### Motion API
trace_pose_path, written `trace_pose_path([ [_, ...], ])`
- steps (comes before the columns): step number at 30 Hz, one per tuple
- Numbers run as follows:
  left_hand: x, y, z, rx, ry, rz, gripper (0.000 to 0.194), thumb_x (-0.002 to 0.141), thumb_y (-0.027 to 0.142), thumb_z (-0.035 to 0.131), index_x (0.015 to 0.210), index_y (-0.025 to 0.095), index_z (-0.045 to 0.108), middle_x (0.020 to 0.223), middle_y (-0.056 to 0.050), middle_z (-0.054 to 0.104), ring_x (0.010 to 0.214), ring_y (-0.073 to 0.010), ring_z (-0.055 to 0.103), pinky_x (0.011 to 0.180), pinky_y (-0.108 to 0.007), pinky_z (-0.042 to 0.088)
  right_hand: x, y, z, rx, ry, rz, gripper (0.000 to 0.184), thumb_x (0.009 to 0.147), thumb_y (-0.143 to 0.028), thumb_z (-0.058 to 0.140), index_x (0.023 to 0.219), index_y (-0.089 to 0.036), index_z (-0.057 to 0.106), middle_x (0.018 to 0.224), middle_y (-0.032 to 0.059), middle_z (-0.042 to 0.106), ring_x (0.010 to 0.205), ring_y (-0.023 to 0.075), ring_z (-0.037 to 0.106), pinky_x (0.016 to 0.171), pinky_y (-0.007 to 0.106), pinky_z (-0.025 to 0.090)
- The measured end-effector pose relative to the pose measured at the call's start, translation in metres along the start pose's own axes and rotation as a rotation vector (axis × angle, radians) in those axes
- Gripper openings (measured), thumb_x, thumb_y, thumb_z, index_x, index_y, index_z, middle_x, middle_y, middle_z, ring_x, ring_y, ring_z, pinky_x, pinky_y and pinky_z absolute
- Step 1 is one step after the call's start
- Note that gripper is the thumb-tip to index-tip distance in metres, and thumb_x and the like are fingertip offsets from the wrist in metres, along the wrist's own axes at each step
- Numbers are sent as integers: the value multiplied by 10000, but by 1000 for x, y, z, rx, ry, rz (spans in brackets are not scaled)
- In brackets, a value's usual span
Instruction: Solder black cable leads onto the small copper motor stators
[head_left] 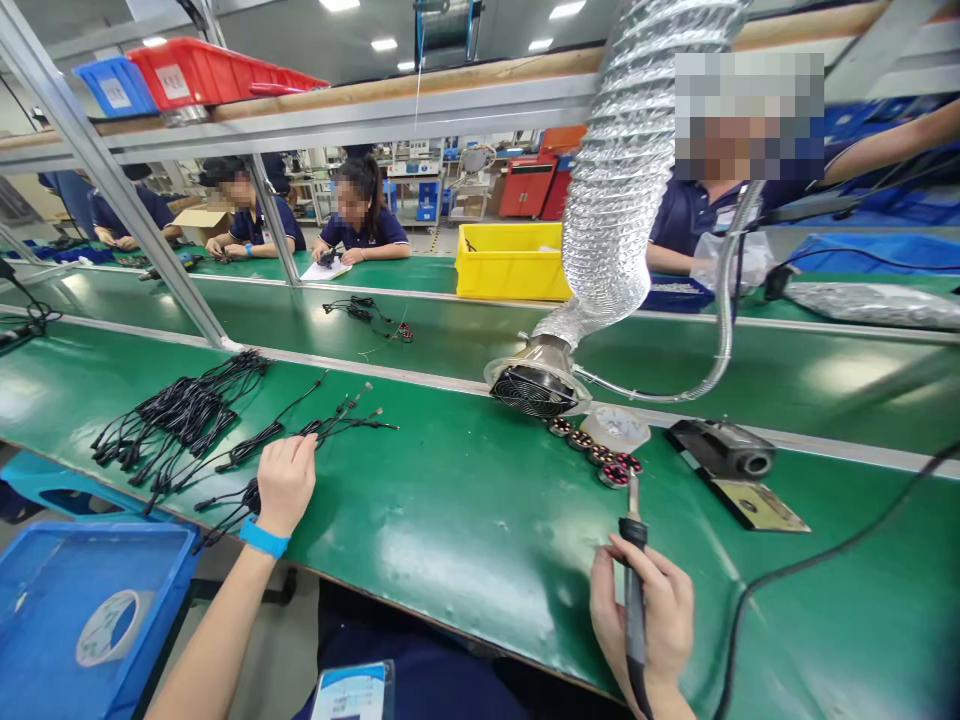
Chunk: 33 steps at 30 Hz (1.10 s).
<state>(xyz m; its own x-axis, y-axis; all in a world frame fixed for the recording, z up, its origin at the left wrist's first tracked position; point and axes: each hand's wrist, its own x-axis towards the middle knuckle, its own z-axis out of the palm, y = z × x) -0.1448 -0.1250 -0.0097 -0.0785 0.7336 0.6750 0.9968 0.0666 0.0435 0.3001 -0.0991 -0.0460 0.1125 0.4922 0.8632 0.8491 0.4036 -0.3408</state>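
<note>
My right hand (646,615) is closed round a black soldering iron (634,560), its tip pointing up toward a row of small round motor parts (596,452) on the green bench (480,520). My left hand (285,482), with a blue wristband, has its fingers curled down on black wire leads (300,432) near the front edge. What its fingertips pinch is hidden. A larger pile of black cables (176,415) lies to the left of that hand.
A silver fume-extraction duct with a fan mouth (534,385) hangs over the bench. A soldering iron stand (724,450) sits at right, a blue bin (75,610) at lower left, a yellow bin (511,262) beyond. Other people sit across the far bench.
</note>
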Motion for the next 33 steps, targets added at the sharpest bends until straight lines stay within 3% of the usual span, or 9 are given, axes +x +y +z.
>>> trace_pose_path([
  [3,-15,14,-2,-48,-75,136,295,951,167,420,1112,238,657,931,-125,676,874,-279,608,821,-453,436,-1,-2,-2,-21,7,8,189,840,-213,673,1021,-162,660,879,72,639,812,216,616,794,352,509],
  [7,-23,31,0,-173,-328,280,362,968,141,347,1153,231,644,933,-121,666,871,-263,607,827,-447,462,-4,-3,2,-21,-21,33,212,839,-220,675,1040,-155,662,850,73,637,810,222,611,808,360,508],
  [10,-20,24,-11,-229,-360,194,356,972,278,452,1316,256,542,1148,-135,635,1038,-288,588,903,-465,462,-7,0,5,-27,-32,9,219,828,-221,692,1035,-154,666,877,83,646,795,219,611,805,356,511],
  [12,-20,10,-25,-247,-349,101,499,913,399,584,1380,268,470,1275,-144,572,1138,-309,549,959,-475,451,-9,2,6,-40,-29,-16,225,822,-208,698,1039,-157,671,878,84,658,782,219,613,787,351,515],
  [14,-22,-7,-40,-250,-369,18,567,839,471,674,1332,254,498,1254,-143,569,1133,-316,547,962,-473,458,-10,3,6,-57,-18,-26,238,814,-198,703,1048,-160,679,848,76,664,768,223,615,765,346,517],
  [17,-29,-25,-53,-261,-441,-49,434,818,489,688,1158,237,588,1100,-108,623,1043,-297,580,911,-451,482,-8,2,7,-81,-12,-1,233,816,-221,701,1042,-168,693,802,64,657,736,224,612,739,349,512],
  [23,-32,-32,-46,-406,-451,-147,260,821,453,683,918,229,592,1111,-95,658,1066,-279,586,944,-444,463,-2,-6,6,-81,-25,-22,236,830,-247,679,1047,-158,698,830,82,650,737,225,612,723,341,501],
  [33,5,-53,-48,-581,-707,-314,271,762,468,694,829,222,602,893,-18,697,841,-226,641,791,-333,491,-2,-4,5,-93,-31,-49,236,850,-249,666,1050,-128,697,848,102,661,752,228,624,740,341,522],
])
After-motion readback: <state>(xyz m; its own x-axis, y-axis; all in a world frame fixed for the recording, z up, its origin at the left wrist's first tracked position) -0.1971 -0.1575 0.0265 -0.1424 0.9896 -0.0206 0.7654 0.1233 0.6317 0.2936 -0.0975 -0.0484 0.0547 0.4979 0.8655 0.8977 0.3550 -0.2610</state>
